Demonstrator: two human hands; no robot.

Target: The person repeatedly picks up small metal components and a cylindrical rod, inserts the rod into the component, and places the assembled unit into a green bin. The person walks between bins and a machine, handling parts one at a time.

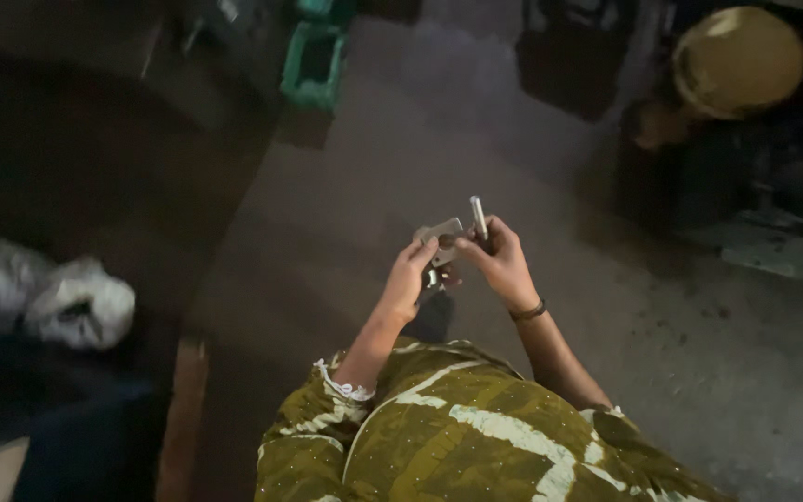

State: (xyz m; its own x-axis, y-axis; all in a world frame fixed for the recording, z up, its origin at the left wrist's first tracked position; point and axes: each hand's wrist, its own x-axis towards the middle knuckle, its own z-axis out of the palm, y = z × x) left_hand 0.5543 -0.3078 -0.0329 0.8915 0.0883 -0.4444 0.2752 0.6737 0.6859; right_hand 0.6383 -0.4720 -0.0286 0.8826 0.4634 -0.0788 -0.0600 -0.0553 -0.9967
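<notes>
While the left hand (409, 279) pinches a small flat grey metal piece (440, 232) at chest height above the concrete floor (680, 372), the right hand (502, 260) closes around a thin white stick (479, 217) pointing upward just beside it, with a green crate (313, 65) well apart beyond.
</notes>
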